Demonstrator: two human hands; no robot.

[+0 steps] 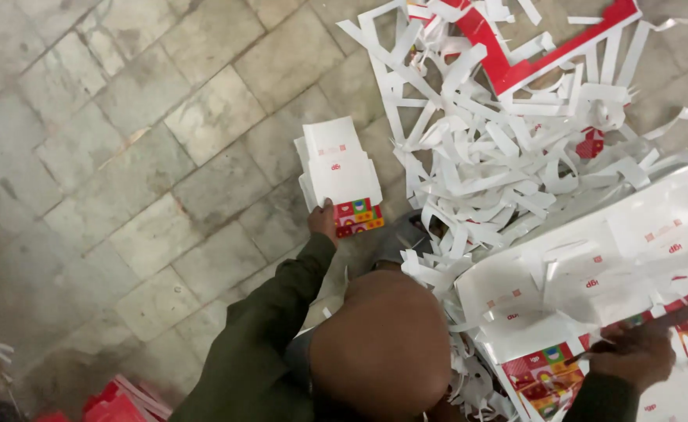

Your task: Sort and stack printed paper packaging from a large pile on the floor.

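Left hand (324, 221) – fingers pinching a stack of white carton blanks (337, 173) with red-patterned ends on the tiled floor (125, 156); right hand (633, 355) – fingers closed on a large printed sheet (594, 266) beside white offcuts (500, 148).

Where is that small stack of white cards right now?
The stack of white cards lies on the stone floor at centre frame, under the left hand, just left of the heap of white paper offcuts.

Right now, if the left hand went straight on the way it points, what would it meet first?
The left hand already touches the near edge of the small stack of flat white cardboard cutouts on the grey stone floor; going on, it would slide over that stack.
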